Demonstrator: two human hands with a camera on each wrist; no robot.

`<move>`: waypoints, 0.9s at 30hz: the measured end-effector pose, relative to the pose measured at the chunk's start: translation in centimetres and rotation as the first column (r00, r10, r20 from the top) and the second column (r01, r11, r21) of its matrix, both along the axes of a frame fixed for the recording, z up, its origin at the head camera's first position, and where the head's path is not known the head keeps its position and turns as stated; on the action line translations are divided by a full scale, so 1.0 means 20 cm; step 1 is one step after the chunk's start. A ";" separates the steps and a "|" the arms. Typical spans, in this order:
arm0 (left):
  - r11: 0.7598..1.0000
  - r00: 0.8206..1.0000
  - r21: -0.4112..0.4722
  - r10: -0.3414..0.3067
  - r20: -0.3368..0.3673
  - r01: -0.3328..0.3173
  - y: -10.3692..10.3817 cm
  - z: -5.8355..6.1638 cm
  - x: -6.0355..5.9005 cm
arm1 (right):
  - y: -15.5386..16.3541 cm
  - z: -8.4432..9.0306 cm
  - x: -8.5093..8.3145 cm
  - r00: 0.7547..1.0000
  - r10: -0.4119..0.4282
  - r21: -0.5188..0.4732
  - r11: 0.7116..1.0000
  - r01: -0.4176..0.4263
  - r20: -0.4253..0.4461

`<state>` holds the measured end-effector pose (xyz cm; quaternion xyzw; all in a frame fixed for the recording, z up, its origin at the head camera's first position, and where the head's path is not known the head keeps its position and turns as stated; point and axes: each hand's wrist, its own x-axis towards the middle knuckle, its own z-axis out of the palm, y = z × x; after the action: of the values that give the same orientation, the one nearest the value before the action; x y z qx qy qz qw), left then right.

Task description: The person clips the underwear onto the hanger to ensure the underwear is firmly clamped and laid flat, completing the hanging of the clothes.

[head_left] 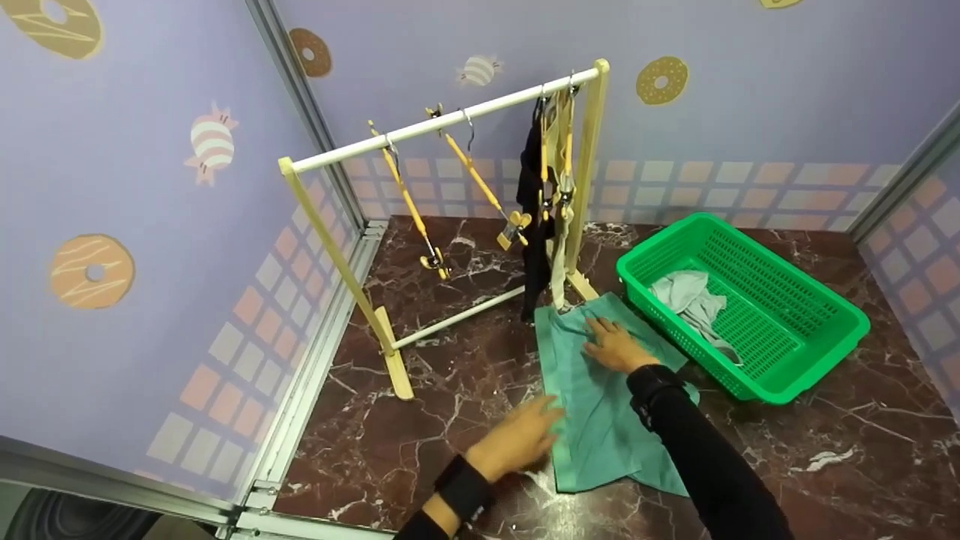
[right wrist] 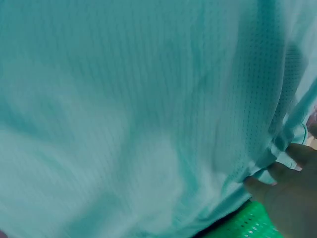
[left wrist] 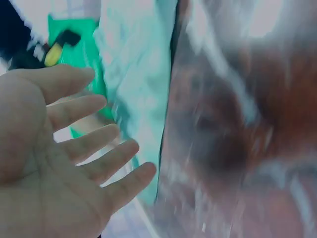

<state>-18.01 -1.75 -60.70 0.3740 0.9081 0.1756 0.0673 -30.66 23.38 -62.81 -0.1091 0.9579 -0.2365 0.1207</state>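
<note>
A teal garment (head_left: 600, 420), partly folded, lies on the dark marbled surface; its exact kind cannot be told. My right hand (head_left: 619, 346) rests on its upper part, and in the right wrist view the fingertips (right wrist: 257, 186) touch the gathered edge of the mesh cloth (right wrist: 133, 124). My left hand (head_left: 517, 439) is blurred beside the garment's left edge. In the left wrist view, that hand (left wrist: 74, 148) shows straight, spread fingers and an empty palm, with the teal cloth (left wrist: 138, 74) just beyond the fingertips.
Behind stands a wooden rack with a white rail (head_left: 487, 105). Yellow clip hangers (head_left: 409, 195) hang from it, with dark clothing (head_left: 532, 217) and cream clothing at its right end. A green basket (head_left: 825, 367) at the right holds a light grey cloth (head_left: 694, 296).
</note>
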 end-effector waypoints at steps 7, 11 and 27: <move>0.757 0.908 0.540 0.418 0.032 -0.368 -0.32 0.07 -0.15 | 0.00 0.09 0.11 0.973 0.136 -0.105 0.982 -0.158 -0.188; 0.495 0.726 0.710 0.687 0.033 -0.501 -0.57 0.18 -0.26 | -0.03 0.24 0.19 0.956 0.182 -0.119 0.970 -0.213 -0.229; 0.236 0.486 0.744 0.864 0.134 -0.625 -0.91 0.57 -0.62 | -0.55 0.90 0.27 0.984 0.054 -0.778 0.605 -0.169 -0.172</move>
<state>-30.32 -19.87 -49.29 -0.0970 0.8234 0.4602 -0.3176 -25.35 12.43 -44.83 -0.2259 0.7527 -0.6183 0.0119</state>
